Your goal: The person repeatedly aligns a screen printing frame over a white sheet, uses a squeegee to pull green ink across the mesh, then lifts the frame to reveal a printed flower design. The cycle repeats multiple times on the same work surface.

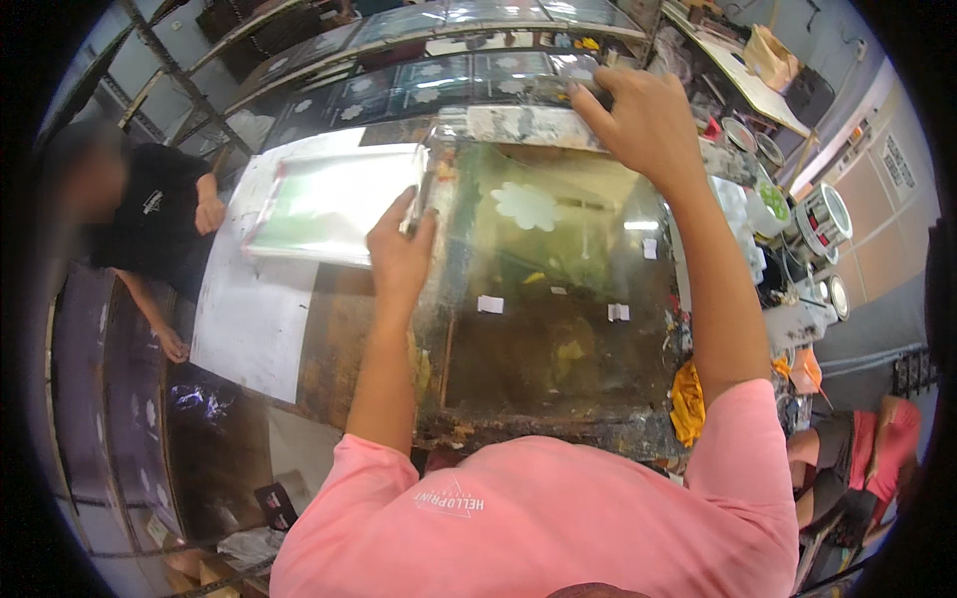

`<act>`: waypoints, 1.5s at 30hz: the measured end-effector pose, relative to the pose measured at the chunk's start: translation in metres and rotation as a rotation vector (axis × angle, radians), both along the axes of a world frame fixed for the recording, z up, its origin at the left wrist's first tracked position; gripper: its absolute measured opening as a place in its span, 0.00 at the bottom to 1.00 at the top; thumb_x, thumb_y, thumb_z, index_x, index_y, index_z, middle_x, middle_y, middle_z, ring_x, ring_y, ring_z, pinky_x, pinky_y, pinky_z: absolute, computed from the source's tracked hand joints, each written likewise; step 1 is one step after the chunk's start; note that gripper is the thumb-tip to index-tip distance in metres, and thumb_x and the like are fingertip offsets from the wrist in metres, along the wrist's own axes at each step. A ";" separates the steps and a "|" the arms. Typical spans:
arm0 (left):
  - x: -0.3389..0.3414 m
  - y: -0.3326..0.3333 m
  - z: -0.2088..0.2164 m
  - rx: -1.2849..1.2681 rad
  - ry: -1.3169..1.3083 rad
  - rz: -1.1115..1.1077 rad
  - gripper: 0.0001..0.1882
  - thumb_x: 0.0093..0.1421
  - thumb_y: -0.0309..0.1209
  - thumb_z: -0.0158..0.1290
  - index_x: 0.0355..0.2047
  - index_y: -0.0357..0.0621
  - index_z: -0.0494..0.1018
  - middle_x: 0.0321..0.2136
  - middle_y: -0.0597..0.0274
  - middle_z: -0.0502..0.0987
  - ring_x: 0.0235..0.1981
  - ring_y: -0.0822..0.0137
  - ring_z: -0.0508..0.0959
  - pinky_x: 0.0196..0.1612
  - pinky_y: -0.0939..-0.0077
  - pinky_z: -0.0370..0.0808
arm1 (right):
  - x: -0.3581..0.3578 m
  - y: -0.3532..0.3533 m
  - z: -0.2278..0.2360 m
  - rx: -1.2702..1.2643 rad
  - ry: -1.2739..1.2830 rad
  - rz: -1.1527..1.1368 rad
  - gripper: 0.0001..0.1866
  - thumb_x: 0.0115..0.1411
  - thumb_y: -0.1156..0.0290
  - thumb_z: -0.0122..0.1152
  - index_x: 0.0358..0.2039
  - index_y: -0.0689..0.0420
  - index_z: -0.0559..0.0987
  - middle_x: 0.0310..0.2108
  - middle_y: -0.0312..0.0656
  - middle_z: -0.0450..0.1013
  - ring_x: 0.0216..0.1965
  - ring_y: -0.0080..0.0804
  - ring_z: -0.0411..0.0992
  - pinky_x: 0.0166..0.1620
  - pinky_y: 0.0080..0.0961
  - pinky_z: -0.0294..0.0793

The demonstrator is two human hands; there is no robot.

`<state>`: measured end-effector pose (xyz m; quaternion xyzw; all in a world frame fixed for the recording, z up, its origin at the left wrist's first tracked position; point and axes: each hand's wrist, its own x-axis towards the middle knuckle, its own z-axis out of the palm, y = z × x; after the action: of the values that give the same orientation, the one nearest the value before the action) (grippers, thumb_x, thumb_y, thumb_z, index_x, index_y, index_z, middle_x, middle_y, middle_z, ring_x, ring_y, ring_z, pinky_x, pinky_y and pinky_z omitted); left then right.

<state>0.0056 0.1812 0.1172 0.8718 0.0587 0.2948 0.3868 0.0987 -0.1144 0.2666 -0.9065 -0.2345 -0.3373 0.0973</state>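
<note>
Head view: the left hand (401, 239) is partly closed, thumb and fingers bent around the right-hand edge of a translucent, green-tinted panel (334, 204). The panel lies to the left of the glossy work board (558, 384), above a white sheet (249, 324); whether the two touch cannot be told. The right hand (648, 115) is bent over the far edge of the board, fingers curled beside a small dark object (602, 97); whether it grips this object cannot be told.

For good handling, hold the panel by its edge only and keep the fingers off its face. Support it evenly, since a single-edge hold is likely to let the opposite side sag or twist. Keep forearms clear of the white scalloped shape (526, 206) and the small white tab (489, 304) on the board. Allow clearance for the co-worker (145, 189) at left.
</note>
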 end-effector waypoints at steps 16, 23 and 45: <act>-0.073 0.245 -0.050 0.229 0.162 0.623 0.44 0.63 0.52 0.64 0.72 0.41 0.64 0.72 0.35 0.60 0.75 0.37 0.56 0.75 0.42 0.50 | -0.009 0.009 0.004 0.066 -0.025 0.028 0.21 0.64 0.52 0.60 0.28 0.60 0.82 0.28 0.50 0.78 0.35 0.50 0.77 0.46 0.47 0.65; -0.070 0.143 -0.026 0.663 0.101 0.418 0.39 0.70 0.54 0.52 0.76 0.53 0.58 0.75 0.43 0.56 0.78 0.42 0.48 0.73 0.23 0.31 | -0.021 0.009 -0.001 0.052 -0.022 0.017 0.21 0.64 0.52 0.61 0.30 0.59 0.83 0.28 0.46 0.78 0.35 0.48 0.77 0.45 0.43 0.65; 0.000 0.140 -0.072 0.459 0.294 0.174 0.20 0.75 0.43 0.44 0.52 0.50 0.83 0.54 0.56 0.82 0.61 0.50 0.75 0.71 0.21 0.40 | -0.022 0.010 -0.007 0.071 -0.031 0.025 0.21 0.63 0.51 0.62 0.29 0.58 0.83 0.28 0.48 0.78 0.35 0.47 0.77 0.45 0.44 0.65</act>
<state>0.0053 0.3217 0.0451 0.9616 0.1203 0.2031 0.1399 0.0766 -0.1047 0.2592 -0.8942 -0.2354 -0.3580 0.1298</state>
